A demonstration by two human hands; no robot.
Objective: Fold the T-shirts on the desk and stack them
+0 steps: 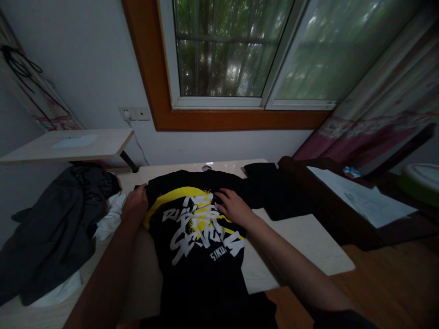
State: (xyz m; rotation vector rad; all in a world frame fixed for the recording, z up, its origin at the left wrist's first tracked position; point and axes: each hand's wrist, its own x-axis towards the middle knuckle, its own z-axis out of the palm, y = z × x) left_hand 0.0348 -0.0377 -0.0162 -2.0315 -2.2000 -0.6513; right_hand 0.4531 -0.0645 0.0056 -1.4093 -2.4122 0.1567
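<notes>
Left hand (136, 204) seemingly grips black shirt (202, 228); right hand (235, 208) rests spread on it.

Bare left hand (135, 204), bare right hand (236, 209), bare forearms (286, 258) behind both, dark sleeve (343, 319) well back from the right hand

One head-worn camera looks forward and down over the nearby table (308, 240) toward the window (222, 55).
</notes>
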